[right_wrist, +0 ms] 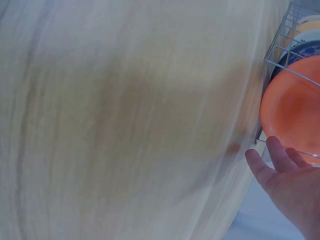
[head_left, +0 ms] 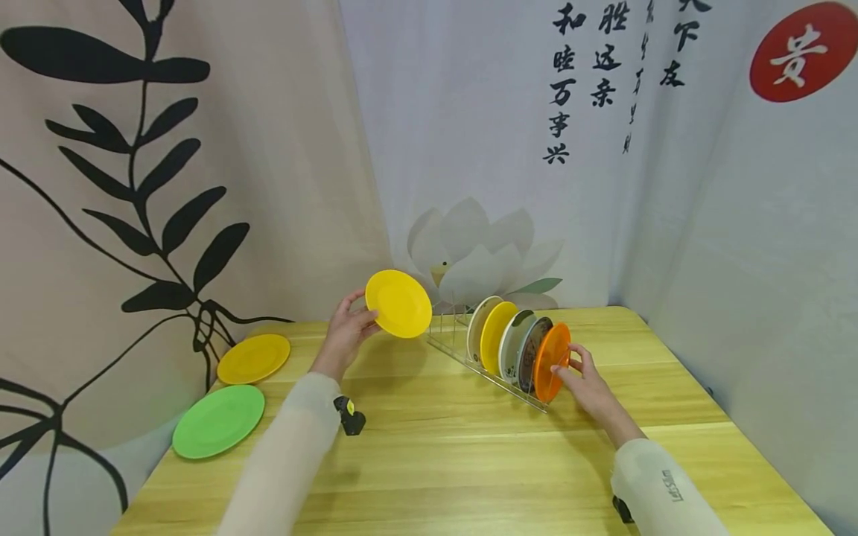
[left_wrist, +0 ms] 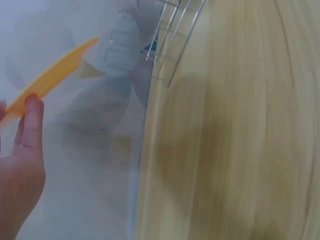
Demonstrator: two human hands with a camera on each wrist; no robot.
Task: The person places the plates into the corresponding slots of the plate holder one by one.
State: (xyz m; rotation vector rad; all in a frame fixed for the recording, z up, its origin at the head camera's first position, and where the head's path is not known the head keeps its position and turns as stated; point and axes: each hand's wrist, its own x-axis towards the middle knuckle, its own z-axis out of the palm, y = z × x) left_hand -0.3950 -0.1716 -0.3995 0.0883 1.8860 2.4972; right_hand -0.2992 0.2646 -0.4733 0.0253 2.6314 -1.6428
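Sleeves, pale, two: left (head_left: pixel 281 461) at lower centre-left of the head view, right (head_left: pixel 663 484) at lower right. Black wrist unit (head_left: pixel 350 417) at the left cuff. Left hand (head_left: pixel 348 327), centre: fingers and thumb pinch the rim of one yellow plate (head_left: pixel 398 304), held tilted above the table (head_left: pixel 429 469), just left of a wire rack (head_left: pixel 488 377). Rack, right of centre, holds upright dishes, left to right: cream plate (head_left: pixel 477 331), second yellow plate (head_left: pixel 496 339), pale dishes (head_left: pixel 512 346), dark patterned plate (head_left: pixel 534 357), orange plate (head_left: pixel 553 362). Right hand (head_left: pixel 586 380), right of centre: fingers loosely extended at the orange plate. Lower left, flat on the table: third yellow plate (head_left: pixel 253 359), green plate (head_left: pixel 217 421) nearer. Behind: printed cloth (head_left: pixel 302 149) with black leaves upper left, characters and a red oval upper right.

Left wrist view: hand at left edge, fingertips on the held plate, which shows nearly edge-on at upper left, apart from the rack at top centre. Wood surface fills the right.

Right wrist view: hand at lower right, fingers extended and unclenched, one fingertip at the lower rim of the orange plate, right edge. Rack wires, upper right. Wood surface fills the rest.
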